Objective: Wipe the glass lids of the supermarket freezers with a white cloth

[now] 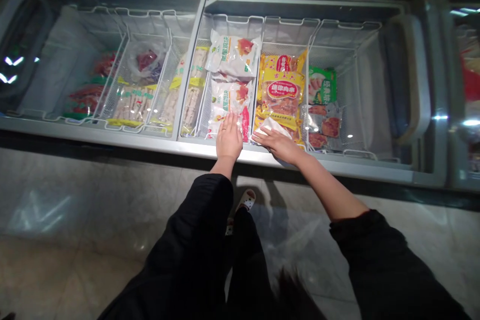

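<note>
My left hand (229, 136) lies flat at the freezer's front edge, fingers stretched forward over the lower of the white food bags (225, 97). Whether it touches the bag or glass above it, I cannot tell. Under the fingers of my right hand (279, 142) is a crumpled white cloth (273, 125), pressed down just inside the front rim (262, 154). Yellow bags of meat (281, 91) lie in the wire basket beyond that hand. Another white bag (234, 53) lies farther back.
Wire dividers split the chest freezer into sections. Left are packs of pale rolls (133, 102) and red packs (86, 100); right lie a green pack (322, 85) and meat packs (326, 125). A curved lid handle (418, 80) stands at the right. Tiled floor (150, 195) lies below.
</note>
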The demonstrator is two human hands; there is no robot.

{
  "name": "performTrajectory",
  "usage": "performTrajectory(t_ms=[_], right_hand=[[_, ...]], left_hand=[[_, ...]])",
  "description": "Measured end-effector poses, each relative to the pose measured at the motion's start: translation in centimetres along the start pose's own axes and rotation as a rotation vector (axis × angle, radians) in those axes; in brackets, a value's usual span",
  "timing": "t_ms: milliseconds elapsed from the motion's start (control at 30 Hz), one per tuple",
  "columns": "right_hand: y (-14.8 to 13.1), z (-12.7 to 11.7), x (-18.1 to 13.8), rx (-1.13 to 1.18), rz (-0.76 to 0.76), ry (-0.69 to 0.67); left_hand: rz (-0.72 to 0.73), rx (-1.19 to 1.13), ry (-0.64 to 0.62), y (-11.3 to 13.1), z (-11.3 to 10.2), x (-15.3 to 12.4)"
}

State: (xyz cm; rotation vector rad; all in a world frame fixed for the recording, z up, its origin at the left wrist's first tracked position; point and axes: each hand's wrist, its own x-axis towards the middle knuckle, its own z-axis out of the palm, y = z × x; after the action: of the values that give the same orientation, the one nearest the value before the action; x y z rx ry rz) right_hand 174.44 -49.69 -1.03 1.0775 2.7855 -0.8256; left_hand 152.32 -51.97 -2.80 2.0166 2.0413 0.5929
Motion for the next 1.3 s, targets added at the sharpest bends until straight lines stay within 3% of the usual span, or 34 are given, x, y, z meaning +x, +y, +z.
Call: performTrajectory(t_ms=[100,200,367,500,600,700,800,1000,1167,1300], right_hand=[[0.6,-0.3,-0.8,0.045,-0.071,-0.024],[-0.2,-0.1,0.7,0.091,-0.132,-0.021],[-0.6,-0.3,3.1,0.098,-0.094,0.046],[0.2,0.3,0.2,0.092,0.086,0.153],[-0.9,1.1,-1.6,0.124,0.087,0.108],[-2.1,1.2,-0.6,0.141,0.043,0.051],[-1.7,0.5,1.1,0.106,0.021,0.054],[0.1,0.7,-1.1,0.098,0.217,0.182],[-1.6,1.7,-0.7,0.092,0.101,0.06],[-1.0,0.6,1.7,-0.026,0.129,0.124]], left_hand=[[-0.131,-0.005,0.061,0.0,0.3,-0.1],[-0.176,0.014,0.071,0.1,0.4,-0.1],[-0.123,0.058,0.012,0.2,0.2,0.1],[-0.062,0.063,-0.007,0.0,0.5,0.2],[-0.05,0.055,-0.005,0.0,0.6,0.1],[-0.058,0.04,-0.009,0.1,0.6,0.1],[-0.06,0.029,-0.018,0.2,0.5,0.2],[-0.041,0.057,0.012,0.0,0.7,0.2],[-0.015,0.073,0.012,0.1,0.5,0.2],[0.152,0.095,-0.051,0.2,0.3,0.2]])
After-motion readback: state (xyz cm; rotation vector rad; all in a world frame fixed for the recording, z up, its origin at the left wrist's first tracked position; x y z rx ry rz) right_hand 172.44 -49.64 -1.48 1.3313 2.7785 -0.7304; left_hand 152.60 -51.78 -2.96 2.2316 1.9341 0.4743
